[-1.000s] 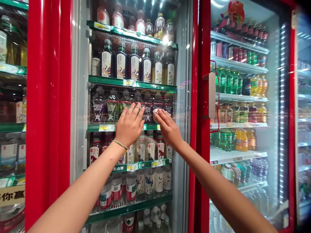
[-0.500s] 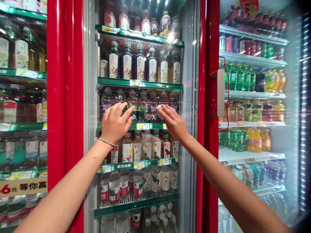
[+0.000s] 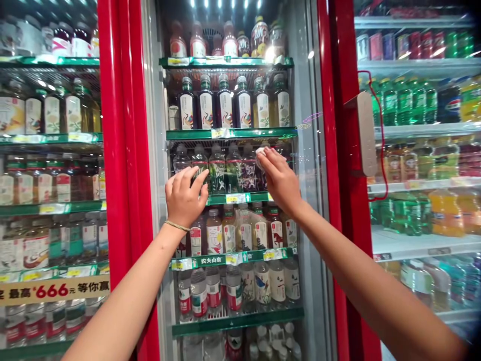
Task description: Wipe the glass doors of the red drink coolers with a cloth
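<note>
A glass door point(image 3: 308, 175) of a red-framed drinks fridge stands in front of me, and both my hands are raised to it. My right hand point(image 3: 280, 183) presses a small white wad, a tissue or cloth point(image 3: 260, 154), at the pane; most of it is hidden under the fingers. Left of it my left hand point(image 3: 184, 196) has its fingers apart and holds nothing. It is at or close to the pane; whether it touches, I cannot tell. Behind the glass, a middle shelf carries dark-labelled bottles point(image 3: 233, 168), partly covered by my hands.
Green-edged shelves point(image 3: 236, 321) with several rows of bottles fill this fridge. A red door frame point(image 3: 124, 150) separates it from another stocked fridge at left. Right, a pale box point(image 3: 366, 133) with a red cable point(image 3: 382, 150) is fixed beside a third, brightly lit fridge.
My right hand has slid upward on the glass with the white wad. My left hand stays nearly in place. The camera view has shifted left, so the fridges appear farther right.
</note>
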{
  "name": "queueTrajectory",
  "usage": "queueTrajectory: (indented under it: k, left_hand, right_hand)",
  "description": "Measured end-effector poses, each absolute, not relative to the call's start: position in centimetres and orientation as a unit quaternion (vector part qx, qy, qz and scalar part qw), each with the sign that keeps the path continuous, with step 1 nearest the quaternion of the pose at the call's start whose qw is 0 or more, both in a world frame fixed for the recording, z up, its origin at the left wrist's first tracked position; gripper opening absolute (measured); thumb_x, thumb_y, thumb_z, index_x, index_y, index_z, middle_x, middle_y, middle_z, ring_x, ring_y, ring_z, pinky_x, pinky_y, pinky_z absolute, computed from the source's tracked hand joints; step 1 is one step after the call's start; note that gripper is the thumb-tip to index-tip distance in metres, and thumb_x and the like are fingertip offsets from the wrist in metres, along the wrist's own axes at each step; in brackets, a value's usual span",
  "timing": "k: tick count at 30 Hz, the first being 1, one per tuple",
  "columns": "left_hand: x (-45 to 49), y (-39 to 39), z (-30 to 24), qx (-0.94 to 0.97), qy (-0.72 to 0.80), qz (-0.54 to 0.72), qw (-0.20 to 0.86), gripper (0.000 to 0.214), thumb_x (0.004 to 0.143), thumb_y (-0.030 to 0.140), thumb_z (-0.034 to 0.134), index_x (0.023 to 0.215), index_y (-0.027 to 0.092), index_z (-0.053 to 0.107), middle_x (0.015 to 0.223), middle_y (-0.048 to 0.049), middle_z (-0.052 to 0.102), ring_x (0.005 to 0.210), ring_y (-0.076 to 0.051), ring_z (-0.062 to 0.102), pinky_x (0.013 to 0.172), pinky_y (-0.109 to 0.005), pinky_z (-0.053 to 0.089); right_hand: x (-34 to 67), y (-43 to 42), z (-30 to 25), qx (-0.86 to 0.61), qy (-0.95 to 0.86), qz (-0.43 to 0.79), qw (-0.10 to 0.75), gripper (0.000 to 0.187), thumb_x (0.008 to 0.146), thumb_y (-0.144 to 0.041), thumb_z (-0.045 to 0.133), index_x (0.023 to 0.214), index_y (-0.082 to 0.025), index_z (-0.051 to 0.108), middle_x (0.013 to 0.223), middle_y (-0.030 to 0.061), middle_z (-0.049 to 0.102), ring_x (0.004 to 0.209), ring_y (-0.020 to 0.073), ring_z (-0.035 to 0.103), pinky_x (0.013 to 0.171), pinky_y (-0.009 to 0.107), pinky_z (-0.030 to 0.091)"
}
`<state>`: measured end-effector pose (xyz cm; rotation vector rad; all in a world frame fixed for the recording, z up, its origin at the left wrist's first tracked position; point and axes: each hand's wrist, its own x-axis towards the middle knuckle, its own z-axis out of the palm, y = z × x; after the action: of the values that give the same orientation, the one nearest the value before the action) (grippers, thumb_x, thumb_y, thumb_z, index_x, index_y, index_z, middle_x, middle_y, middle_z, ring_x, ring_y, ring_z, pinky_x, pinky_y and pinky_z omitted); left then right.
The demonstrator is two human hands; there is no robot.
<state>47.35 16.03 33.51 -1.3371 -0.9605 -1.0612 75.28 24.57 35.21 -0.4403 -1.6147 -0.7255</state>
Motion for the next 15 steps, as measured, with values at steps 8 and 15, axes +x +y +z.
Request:
queueTrajectory:
  k: [8, 15]
  left_hand:
    - [47.2, 16.5, 33.0, -0.563, -0.387, -0.448, 0.577, 0.044, 0.097, 0.026, 0.051, 0.14, 0.029, 0.062, 0.143, -0.0085, 0.064, 0.138, -0.028, 0.055, 0.117, -0.047, 0.039]
    - [47.0, 16.8, 32.9, -0.567, -0.376, -0.455, 0.575, 0.043, 0.097, 0.023, 0.051, 0.139, 0.026, 0.062, 0.145, -0.0089, 0.063, 0.14, -0.027, 0.054, 0.12, -0.048, 0.038]
  right_hand:
    - [74.4, 23.9, 33.7, -0.149, -0.784, -0.33, 0.505, 0.072, 0.101, -0.007, 0.044, 0.158, -0.049, 0.032, 0.163, -0.0151, 0.039, 0.154, 0.0199, 0.037, 0.132, 0.049, 0.033]
    - [71.0, 23.5, 36.0, -0.176, -0.713, -0.33, 0.593, 0.064, 0.103, -0.009, 0.04, 0.159, -0.04, 0.037, 0.164, -0.0075, 0.041, 0.155, 0.0218, 0.034, 0.131, 0.05, 0.033]
